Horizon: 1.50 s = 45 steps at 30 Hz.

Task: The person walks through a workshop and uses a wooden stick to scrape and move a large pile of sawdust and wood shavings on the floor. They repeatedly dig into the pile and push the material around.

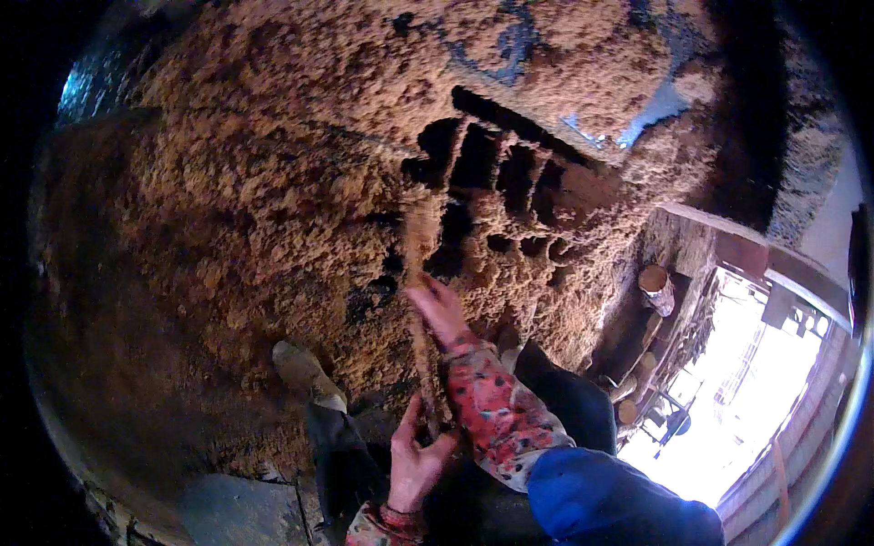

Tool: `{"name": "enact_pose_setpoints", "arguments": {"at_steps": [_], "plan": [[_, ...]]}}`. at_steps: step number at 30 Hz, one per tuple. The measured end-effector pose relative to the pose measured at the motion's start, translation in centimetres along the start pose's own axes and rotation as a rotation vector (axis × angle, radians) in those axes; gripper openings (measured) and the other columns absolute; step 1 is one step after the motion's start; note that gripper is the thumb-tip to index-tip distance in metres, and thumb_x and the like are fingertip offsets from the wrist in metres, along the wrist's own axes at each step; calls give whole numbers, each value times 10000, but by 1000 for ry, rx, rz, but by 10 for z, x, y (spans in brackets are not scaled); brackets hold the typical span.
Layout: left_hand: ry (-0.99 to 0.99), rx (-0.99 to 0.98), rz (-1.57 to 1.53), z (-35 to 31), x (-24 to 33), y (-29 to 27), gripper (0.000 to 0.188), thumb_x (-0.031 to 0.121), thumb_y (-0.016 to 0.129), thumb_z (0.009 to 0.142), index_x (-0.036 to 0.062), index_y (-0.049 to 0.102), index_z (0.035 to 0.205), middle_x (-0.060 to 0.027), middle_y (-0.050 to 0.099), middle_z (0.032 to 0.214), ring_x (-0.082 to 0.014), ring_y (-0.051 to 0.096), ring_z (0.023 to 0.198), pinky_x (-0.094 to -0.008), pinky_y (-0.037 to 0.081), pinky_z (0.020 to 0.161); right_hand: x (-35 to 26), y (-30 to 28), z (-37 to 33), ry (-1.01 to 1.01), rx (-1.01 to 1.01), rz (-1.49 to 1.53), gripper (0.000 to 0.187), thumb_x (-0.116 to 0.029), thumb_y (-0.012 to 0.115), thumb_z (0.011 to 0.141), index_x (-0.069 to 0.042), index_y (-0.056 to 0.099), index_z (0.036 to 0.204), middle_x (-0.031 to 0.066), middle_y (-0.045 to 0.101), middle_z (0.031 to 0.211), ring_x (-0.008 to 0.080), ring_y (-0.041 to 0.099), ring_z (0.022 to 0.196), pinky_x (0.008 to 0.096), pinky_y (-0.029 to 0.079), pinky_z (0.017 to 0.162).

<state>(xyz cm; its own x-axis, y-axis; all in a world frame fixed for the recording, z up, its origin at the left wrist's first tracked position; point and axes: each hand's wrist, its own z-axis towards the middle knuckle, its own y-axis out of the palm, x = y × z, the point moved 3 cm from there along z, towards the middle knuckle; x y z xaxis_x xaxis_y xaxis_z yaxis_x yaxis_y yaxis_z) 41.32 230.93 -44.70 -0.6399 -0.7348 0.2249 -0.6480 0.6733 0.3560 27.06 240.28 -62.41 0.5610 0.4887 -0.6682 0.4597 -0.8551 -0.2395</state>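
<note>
Both my hands are on a long wooden handle (418, 350) that runs upward from near my body. My right hand (440, 311) is closed around its middle. Lower down, my left hand (419, 460) wraps the near end, with thumb and fingers on opposite sides. The far end is smeared by motion and broadens over the sawdust, so I cannot tell what kind of tool it is. Just right of that end, dark slots of a bar grate (496, 168) show through the sawdust (246, 209), and some bars are still covered with it.
My boots (309, 371) stand in the sawdust. A blue sheet (657, 114), partly covered, lies beyond the grate. Cut logs (656, 289) rest at the right beside a bright opening (728, 382). A grey flat panel (241, 510) lies at the lower left.
</note>
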Motion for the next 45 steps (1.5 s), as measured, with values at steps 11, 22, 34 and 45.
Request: {"name": "enact_pose_setpoints", "arguments": {"at_steps": [11,22,34,45], "plan": [[108,-254,586,37,-12,7,641,205,666,740,-39,435,1286,-234,556,1190,-288,551,1108,-338,438,918,172,-116,-37,49,189,-97,413,-369,442,948,-30,450,1184,136,482,1162,271,479,1047,409,419,904],[525,-106,572,16,10,12,646,15,626,723,13,416,1334,-133,503,1230,-236,519,1083,-333,436,905,-4,-69,-18,36,79,458,443,-275,494,943,-41,431,1315,93,523,1229,206,518,1101,367,430,945],[357,-308,85,14,37,37,717,150,712,768,40,355,1380,-150,525,1213,-275,488,1153,-370,392,973,-180,-105,-19,-372,105,250,324,-186,568,876,-38,531,1162,59,615,973,136,602,804,274,520,641],[554,-255,172,7,79,28,684,249,739,780,-7,418,1328,-161,483,1312,-248,440,1231,-359,367,1006,-411,-213,148,-793,361,-48,334,-396,587,840,-66,616,877,18,589,768,138,550,659,266,434,595]]}}
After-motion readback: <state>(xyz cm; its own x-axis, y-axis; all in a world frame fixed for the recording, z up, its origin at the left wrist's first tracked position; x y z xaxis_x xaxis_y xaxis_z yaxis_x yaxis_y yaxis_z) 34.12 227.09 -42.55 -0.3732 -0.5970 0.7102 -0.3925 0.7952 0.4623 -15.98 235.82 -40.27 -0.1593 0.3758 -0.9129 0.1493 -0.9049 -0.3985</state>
